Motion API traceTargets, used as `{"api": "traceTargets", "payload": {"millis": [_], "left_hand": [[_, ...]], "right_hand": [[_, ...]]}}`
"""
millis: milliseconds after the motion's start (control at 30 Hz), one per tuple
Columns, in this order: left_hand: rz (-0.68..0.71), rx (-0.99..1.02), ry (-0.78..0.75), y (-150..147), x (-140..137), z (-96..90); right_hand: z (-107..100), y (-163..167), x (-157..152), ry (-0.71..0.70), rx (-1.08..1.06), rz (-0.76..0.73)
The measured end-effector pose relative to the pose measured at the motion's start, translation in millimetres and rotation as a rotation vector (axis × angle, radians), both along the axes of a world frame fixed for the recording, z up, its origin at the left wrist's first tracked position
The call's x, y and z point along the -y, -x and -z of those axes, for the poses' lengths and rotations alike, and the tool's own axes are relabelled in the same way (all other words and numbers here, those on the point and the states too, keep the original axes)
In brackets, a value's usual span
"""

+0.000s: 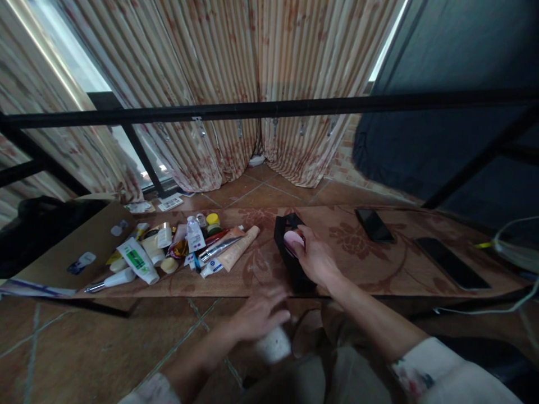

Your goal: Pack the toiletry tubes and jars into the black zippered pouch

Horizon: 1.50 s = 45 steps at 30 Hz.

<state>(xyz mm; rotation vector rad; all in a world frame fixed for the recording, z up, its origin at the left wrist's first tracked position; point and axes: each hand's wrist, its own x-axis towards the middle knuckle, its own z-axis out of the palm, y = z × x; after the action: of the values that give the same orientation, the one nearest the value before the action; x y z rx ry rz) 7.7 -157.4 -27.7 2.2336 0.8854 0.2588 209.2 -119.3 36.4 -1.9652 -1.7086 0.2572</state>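
My right hand (319,259) grips a small round pink item (293,242) with a shiny edge; its exact kind is unclear. That item is at the opening of a narrow black box (290,267), which stands on the patterned cloth (345,255) of the bench. In front of the bench edge hovers my left hand (261,314), slightly blurred, its fingers apart and nothing in them. A pile of cosmetics lies to the left, with a green-and-white tube (138,260), a beige tube (240,248), a silver tube (220,248) and a yellow-lidded jar (213,220).
Two dark phones (374,225) lie at the right of the bench, near a white cable (501,310). An open cardboard box (80,241) stands at the left end. Behind runs a black metal rail (269,109) before long curtains (219,67).
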Motion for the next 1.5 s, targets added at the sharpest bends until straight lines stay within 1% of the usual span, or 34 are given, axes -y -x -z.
{"api": "traceTargets", "payload": {"millis": [33, 67, 100, 133, 200, 233, 267, 300, 333, 367, 400, 433, 467, 500, 533, 567, 600, 633, 700, 767, 800, 867, 933, 1033, 1133, 1200, 1267, 1367, 1500], "left_hand": [[0.183, 0.033, 0.15, 3.1, 9.5, -4.2], [0.267, 0.049, 0.243, 7.2, 15.4, -7.1], [0.213, 0.068, 0.247, 11.7, 16.6, -8.7], [0.093, 0.088, 0.198, 15.9, 12.8, -8.9], [-0.204, 0.119, -0.014, 20.9, -6.9, -5.7], [-0.31, 0.102, -0.147, 20.7, -19.5, -2.8], [-0.399, 0.08, -0.26, 18.7, -31.4, 0.5], [-0.45, 0.051, -0.327, 14.8, -40.6, 3.8], [-0.466, 0.022, -0.351, 9.3, -45.7, 6.5], [-0.455, -0.003, -0.342, 2.7, -46.0, 8.4], [-0.41, -0.018, -0.309, -4.5, -41.6, 9.1], [-0.316, -0.011, -0.266, -11.7, -33.2, 8.6], [-0.177, 0.026, -0.197, -18.4, -22.2, 7.1], [-0.006, 0.072, -0.094, -24.1, -10.3, 4.9], [0.131, 0.111, 0.027, -28.5, 0.8, 2.6], [0.199, 0.131, 0.128, -31.4, 9.6, 0.5], [0.176, 0.151, 0.172, -32.9, 15.2, -0.7], [0.114, 0.17, 0.199, -33.3, 17.1, -1.0], [-0.083, 0.224, 0.216, -32.0, 11.2, 0.7], [-0.258, 0.285, 0.2, -30.5, -1.8, 3.0], [-0.312, 0.311, 0.176, -30.6, -8.4, 3.3], [-0.363, 0.342, 0.092, -33.0, -18.0, 2.0], [-0.369, 0.333, -0.007, -39.0, -21.5, 0.1], [-0.351, 0.237, -0.109, -51.7, -21.3, 3.3], [-0.335, 0.134, -0.124, -62.1, -23.3, 16.1], [-0.317, 0.1, -0.164, -65.2, -26.7, 25.8], [-0.265, 0.096, -0.238, -65.9, -30.0, 33.0], [-0.185, 0.115, -0.331, -65.8, -32.3, 37.3], [-0.176, 0.119, -0.388, -66.3, -30.6, 36.9]], "right_hand": [[0.2, -0.4, 0.0, -0.001, -0.002, -0.001], [0.2, -0.8, 0.0, -0.001, -0.004, 0.0], [0.0, -1.0, 0.2, 0.0, -0.006, 0.002], [-0.4, -1.1, 0.4, 0.0, -0.008, 0.003], [-1.5, -0.8, 0.8, -0.004, -0.016, 0.004], [-1.9, -0.5, 0.8, -0.007, -0.02, 0.003], [-2.0, -0.1, 0.8, -0.009, -0.024, 0.001], [-1.9, 0.3, 0.5, -0.011, -0.027, -0.001], [-1.5, 0.7, 0.2, -0.013, -0.03, -0.005], [-0.9, 1.0, -0.2, -0.013, -0.031, -0.01], [-0.1, 1.2, -0.7, -0.015, -0.033, -0.013], [0.7, 1.5, -1.1, -0.017, -0.034, -0.015], [1.3, 1.7, -1.3, -0.02, -0.032, -0.017], [1.6, 2.0, -1.3, -0.022, -0.029, -0.019], [1.5, 2.5, -1.1, -0.023, -0.023, -0.02], [0.9, 3.0, -0.6, -0.023, -0.015, -0.02], [-0.1, 3.6, 0.1, -0.019, -0.007, -0.017], [-1.4, 4.4, 0.9, -0.011, -0.001, -0.011], [-4.7, 6.0, 2.6, 0.005, 0.004, 0.002], [-7.8, 7.4, 3.8, 0.008, 0.009, 0.0], [-9.0, 7.8, 4.2, 0.006, 0.012, -0.003], [-10.5, 7.8, 4.3, 0.002, 0.012, -0.004], [-11.1, 7.3, 4.1, 0.009, 0.003, 0.006], [-11.6, 6.7, 4.4, 0.024, -0.002, 0.023], [-11.9, 6.6, 5.8, 0.038, -0.002, 0.018], [-11.4, 6.2, 6.4, 0.042, -0.005, 0.006], [-10.1, 4.8, 6.1, 0.055, -0.005, 0.0], [-7.8, 1.5, 4.0, 0.092, -0.006, 0.014], [-6.6, -1.5, 1.5, 0.112, -0.015, 0.028]]}}
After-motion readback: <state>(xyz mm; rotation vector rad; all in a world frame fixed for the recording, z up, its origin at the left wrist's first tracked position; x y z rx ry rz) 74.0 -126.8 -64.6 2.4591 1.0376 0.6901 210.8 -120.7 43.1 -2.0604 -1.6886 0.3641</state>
